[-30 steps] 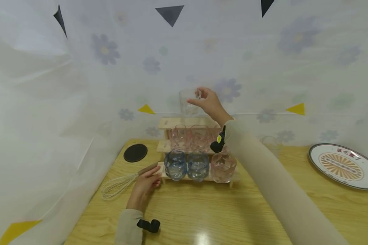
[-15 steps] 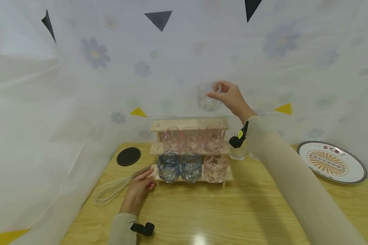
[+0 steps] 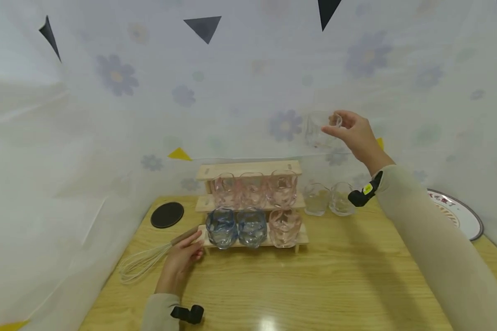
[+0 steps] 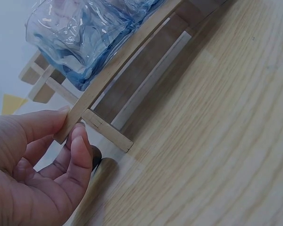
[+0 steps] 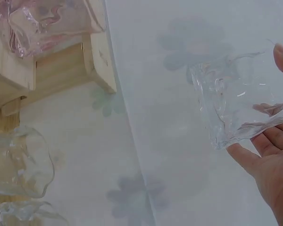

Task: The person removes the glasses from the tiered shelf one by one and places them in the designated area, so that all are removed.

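Note:
My right hand (image 3: 354,133) grips a clear drinking glass (image 3: 317,131) up in the air, right of the rack and in front of the backdrop. In the right wrist view, thumb and fingers lie on opposite sides of this wavy glass (image 5: 236,99). A three-tier wooden rack (image 3: 248,169) stands on the table. At its lowest shelf's left end, my left hand (image 3: 181,255) pinches the board, thumb above and fingers below in the left wrist view. Two blue glasses (image 3: 221,229) and one pink glass (image 3: 285,228) sit on that shelf. Several pink glasses (image 3: 253,189) fill the middle tier.
Two clear glasses (image 3: 316,200) stand on the table right of the rack. A whisk (image 3: 142,262) lies beside my left hand, with a black round coaster (image 3: 167,214) behind it. Far right, a patterned plate (image 3: 465,220) is partly hidden by my right sleeve.
My right hand has carried the clear glass from above the rack's top shelf over to the right. The left hand stays at the shelf's end; the view has shifted slightly.

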Action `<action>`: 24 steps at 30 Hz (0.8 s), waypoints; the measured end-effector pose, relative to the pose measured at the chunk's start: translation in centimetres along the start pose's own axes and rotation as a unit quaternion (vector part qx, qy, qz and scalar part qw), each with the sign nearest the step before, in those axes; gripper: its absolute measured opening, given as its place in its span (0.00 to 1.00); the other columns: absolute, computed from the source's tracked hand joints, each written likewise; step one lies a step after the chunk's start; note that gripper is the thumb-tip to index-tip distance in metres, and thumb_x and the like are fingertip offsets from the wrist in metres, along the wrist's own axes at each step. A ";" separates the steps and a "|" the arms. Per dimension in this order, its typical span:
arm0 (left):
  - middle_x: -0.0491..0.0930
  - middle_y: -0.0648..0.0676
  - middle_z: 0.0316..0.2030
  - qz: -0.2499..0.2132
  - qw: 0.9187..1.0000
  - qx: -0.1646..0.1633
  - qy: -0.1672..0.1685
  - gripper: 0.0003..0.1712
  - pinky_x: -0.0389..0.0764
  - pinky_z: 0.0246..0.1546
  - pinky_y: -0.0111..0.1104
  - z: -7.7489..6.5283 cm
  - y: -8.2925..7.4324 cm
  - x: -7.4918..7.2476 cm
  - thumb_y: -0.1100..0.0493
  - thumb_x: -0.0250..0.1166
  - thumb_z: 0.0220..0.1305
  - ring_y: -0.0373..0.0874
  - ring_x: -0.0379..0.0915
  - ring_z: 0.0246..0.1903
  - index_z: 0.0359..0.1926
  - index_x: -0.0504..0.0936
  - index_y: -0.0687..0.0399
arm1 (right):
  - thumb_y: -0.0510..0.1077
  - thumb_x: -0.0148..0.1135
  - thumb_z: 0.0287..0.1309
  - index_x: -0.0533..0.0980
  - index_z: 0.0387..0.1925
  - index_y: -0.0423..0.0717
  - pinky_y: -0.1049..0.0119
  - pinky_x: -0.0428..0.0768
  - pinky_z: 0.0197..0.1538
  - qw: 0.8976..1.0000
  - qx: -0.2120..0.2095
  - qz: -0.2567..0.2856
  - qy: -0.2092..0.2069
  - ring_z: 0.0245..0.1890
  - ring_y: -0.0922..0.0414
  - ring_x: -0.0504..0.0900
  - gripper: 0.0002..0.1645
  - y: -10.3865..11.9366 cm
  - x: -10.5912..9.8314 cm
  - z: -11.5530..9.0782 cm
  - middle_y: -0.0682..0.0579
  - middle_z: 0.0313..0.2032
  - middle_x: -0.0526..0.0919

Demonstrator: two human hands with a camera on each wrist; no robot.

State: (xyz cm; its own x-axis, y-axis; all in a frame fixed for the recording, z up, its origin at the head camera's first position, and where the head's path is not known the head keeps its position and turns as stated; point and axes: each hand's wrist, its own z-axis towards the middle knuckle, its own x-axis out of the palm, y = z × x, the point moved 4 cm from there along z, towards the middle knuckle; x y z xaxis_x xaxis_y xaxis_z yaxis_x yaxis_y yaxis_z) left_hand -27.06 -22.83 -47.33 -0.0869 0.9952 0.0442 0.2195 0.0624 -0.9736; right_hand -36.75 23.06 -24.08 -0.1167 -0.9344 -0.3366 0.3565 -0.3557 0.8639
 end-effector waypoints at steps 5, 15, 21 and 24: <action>0.80 0.49 0.21 -0.001 1.000 0.001 0.001 0.28 0.77 0.24 0.23 0.0 0.0 -0.2 0.68 0.61 0.63 0.34 0.74 0.20 0.64 0.68 0.66 | 0.48 0.66 0.57 0.66 0.61 0.43 0.75 0.70 0.46 1.000 0.010 0.011 -0.022 0.55 0.59 0.68 0.33 -1.9 -2.6 -1.5 0.53 0.53 0.71; 0.80 0.48 0.21 -0.007 1.000 0.000 -0.003 0.28 0.77 0.24 0.23 -0.4 0.0 -0.5 0.68 0.61 0.63 0.34 0.74 0.20 0.64 0.67 0.66 | 0.54 0.64 0.58 0.66 0.59 0.48 0.58 0.64 0.62 0.995 0.081 -0.035 -0.052 0.68 0.55 0.54 0.31 -7.5 -6.5 -4.9 0.49 0.67 0.59; 0.80 0.48 0.21 -0.009 1.000 -0.002 -0.015 0.28 0.77 0.24 0.23 -0.4 -0.1 -1.1 0.69 0.61 0.63 0.34 0.74 0.20 0.64 0.68 0.65 | 0.59 0.63 0.57 0.67 0.50 0.45 0.60 0.63 0.56 0.991 0.105 -0.043 -0.073 0.61 0.57 0.58 0.28 -10.4 -7.1 -6.7 0.52 0.61 0.62; 0.80 0.48 0.21 -0.007 1.000 -0.004 -0.015 0.28 0.77 0.24 0.23 -0.5 -0.2 -1.1 0.69 0.60 0.63 0.34 0.74 0.20 0.64 0.68 0.65 | 0.59 0.62 0.57 0.67 0.48 0.46 0.55 0.60 0.59 0.990 0.112 -0.041 -0.081 0.65 0.56 0.55 0.28 -11.6 -7.3 -7.4 0.54 0.61 0.62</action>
State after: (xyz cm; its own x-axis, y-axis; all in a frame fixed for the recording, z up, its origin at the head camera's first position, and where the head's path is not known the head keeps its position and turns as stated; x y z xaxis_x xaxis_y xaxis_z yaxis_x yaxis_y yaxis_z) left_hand -26.47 -23.94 -47.07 -0.1192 0.9916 0.0511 0.2255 0.0772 -0.9712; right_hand -33.20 34.14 -34.44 -0.2897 -0.8867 -0.3602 0.1271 -0.4087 0.9038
